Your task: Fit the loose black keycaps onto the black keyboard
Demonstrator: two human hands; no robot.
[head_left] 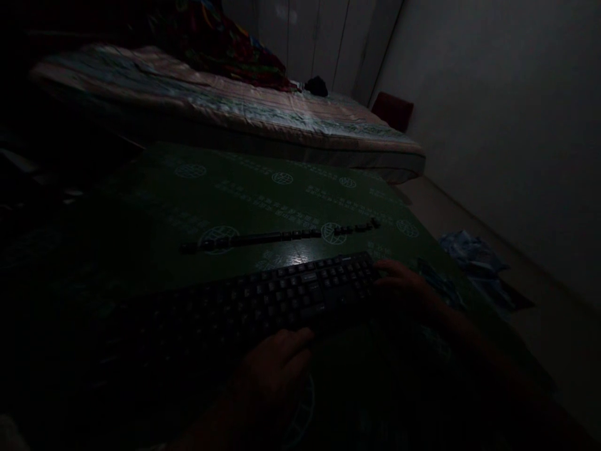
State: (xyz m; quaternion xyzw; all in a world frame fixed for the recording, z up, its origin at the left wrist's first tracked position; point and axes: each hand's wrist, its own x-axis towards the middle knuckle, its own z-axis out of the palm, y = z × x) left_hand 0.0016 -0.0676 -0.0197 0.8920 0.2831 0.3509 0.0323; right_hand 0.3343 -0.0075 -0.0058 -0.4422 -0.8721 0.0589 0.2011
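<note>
The room is very dark. A black keyboard [282, 294] lies on a green printed table cover [225, 194]. My left hand [275, 366] rests at the keyboard's near edge, fingers curled against it. My right hand [406, 288] wraps around the keyboard's right end, fingers on its far corner. Beyond the keyboard a row of small dark keycaps [282, 237] lies in a line across the cover.
A bed [263, 116] with a striped sheet and a heap of coloured cloth [220, 44] stands behind the table. A dark red cushion [393, 110] leans by the wall. Blue cloth [469, 250] lies on the floor at the right.
</note>
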